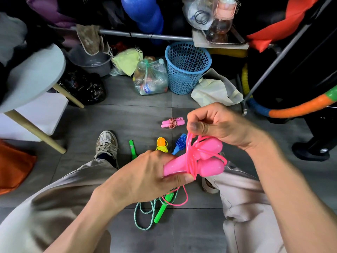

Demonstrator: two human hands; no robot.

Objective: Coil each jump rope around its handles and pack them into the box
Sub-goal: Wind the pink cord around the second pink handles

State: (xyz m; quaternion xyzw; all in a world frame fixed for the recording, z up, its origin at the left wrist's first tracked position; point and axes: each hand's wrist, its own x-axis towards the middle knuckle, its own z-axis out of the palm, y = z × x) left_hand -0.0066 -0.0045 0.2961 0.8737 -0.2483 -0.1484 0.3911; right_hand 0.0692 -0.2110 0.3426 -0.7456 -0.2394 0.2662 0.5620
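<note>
Pink handles [209, 166] | pink cord [190, 157] coiled round | both hands gripping

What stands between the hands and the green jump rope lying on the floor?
The pink jump rope does: the left hand grips its handles and the right hand pinches its cord, directly above the green jump rope. Both hands are occupied. No box is visible.

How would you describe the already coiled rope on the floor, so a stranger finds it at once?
Start at the blue basket and come down the grey floor toward the hands. The pale pink jump rope lies alone there. Only it has a red-and-white cord wound around its handles.
</note>
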